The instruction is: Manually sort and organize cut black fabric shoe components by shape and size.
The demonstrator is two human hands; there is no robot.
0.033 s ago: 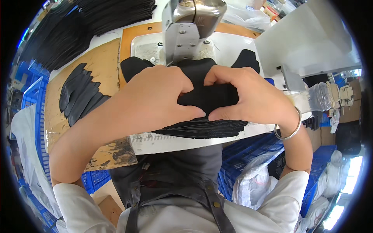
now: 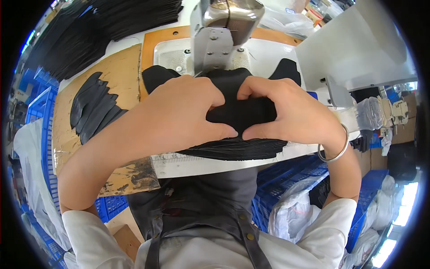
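Black cut fabric pieces [image 2: 242, 114] lie in front of the sewing machine [image 2: 217, 45], the upper one running up to the machine's needle area. My left hand [image 2: 190, 107] grips the fabric from the left, its fingers curled and its thumb stretched along the near side. From the right, my right hand [image 2: 286, 107] grips it too, fingers bent and thumb pointing inward. Both thumb tips almost meet over the cloth. Under and nearer than the hands, a layered black stack [image 2: 237, 150] shows its edges. The needle and the undersides of the fingers are hidden.
Thin black strips [image 2: 96, 107] fan out on a worn cardboard sheet [image 2: 121, 67] at left. A large pile of black pieces [image 2: 89, 36] fills the far left. Blue crates [image 2: 282, 179] stand below the table, one with a white plastic bag [image 2: 291, 210]. A grey panel [image 2: 349, 49] rises at right.
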